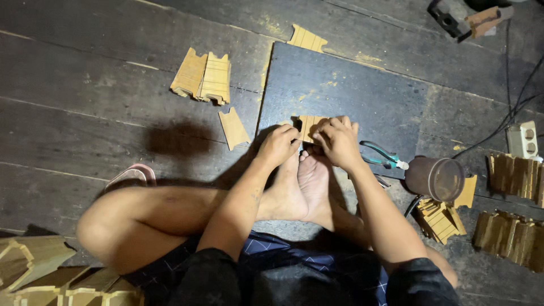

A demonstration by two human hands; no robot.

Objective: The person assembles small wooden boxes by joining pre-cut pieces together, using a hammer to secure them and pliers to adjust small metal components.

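Two bare feet (300,190) meet sole to sole on the plank floor (85,85), knees spread wide, with pale wooden pieces (34,266) piled at the near left corner. Just past the toes, the left hand (277,144) and right hand (339,140) both close their fingers on a small slatted wooden piece (309,127), pinching it from either side at the near edge of a dark flat board (340,85).

Beside the right hand lie green-handled pliers (381,154), then a brown round cup (435,178) on its side, with notched wooden stacks (513,204) beyond it on the right and a white power strip (524,140) with its black cables. To the left sit a single notched piece (233,128) and a thicker bundle (203,76). One more piece (306,38) rests at the board's far edge, and a hammer (467,20) lies in the far right corner.
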